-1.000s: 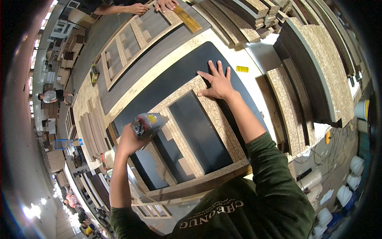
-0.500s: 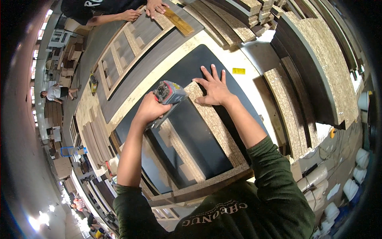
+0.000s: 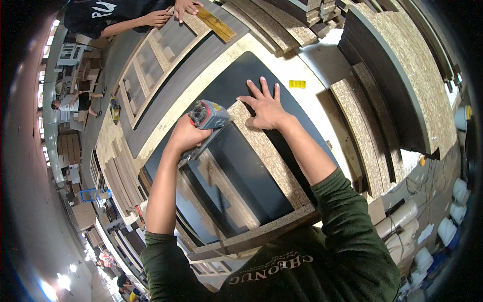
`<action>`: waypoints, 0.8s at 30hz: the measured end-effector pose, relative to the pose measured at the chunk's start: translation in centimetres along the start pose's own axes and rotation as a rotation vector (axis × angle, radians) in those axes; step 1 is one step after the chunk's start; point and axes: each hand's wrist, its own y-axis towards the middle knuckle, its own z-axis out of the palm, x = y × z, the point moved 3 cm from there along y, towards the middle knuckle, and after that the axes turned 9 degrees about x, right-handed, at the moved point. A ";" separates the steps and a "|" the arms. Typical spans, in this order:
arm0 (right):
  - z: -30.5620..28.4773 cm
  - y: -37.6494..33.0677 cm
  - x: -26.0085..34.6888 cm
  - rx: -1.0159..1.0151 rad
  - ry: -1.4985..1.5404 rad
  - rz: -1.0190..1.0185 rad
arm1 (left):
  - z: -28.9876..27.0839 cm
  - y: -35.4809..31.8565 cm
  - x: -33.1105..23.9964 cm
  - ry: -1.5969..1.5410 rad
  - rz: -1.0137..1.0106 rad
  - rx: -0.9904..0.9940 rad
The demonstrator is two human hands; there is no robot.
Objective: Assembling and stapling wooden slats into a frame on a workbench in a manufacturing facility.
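Note:
My left hand (image 3: 187,136) is wrapped round the handle of a grey and red nail gun (image 3: 214,116). The gun's front end is at the upper end of a chipboard strip (image 3: 271,158); whether it touches the wood is hard to make out. With fingers spread, my right hand (image 3: 271,110) lies over the same end of the strip, fingertips reaching onto a dark panel (image 3: 251,64). A chipboard crosspiece (image 3: 251,229) runs along the near edge, and another strip (image 3: 229,189) lies to the left on the panel.
Across the table, a co-worker's hands (image 3: 183,9) rest by a wooden frame (image 3: 163,58) and a yellowish board (image 3: 216,24). Curved chipboard pieces (image 3: 402,65) are stacked at the right. A yellow-green tool (image 3: 114,110) lies at the left, near several thin strips (image 3: 121,176).
The view has shifted slightly, so most things sit a little farther left. Both my hands and the nail gun keep about the same place on the strip.

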 end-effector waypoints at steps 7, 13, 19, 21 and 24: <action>0.2 0.2 0.1 -0.012 -0.005 -0.003 | 0.0 -0.2 -0.1 -0.151 0.059 -0.010; 0.1 0.0 0.3 -0.004 0.003 0.008 | 0.3 0.6 0.0 0.019 0.037 0.014; 0.1 -0.1 0.1 -0.004 -0.002 0.002 | 0.3 0.2 -0.9 -0.079 0.084 -0.020; 0.3 0.0 -0.3 -0.005 -0.001 0.004 | 0.5 0.7 -1.5 -0.032 0.075 -0.014; -0.2 0.3 -0.9 -0.006 -0.004 0.012 | 0.8 1.4 -2.6 0.064 0.025 0.032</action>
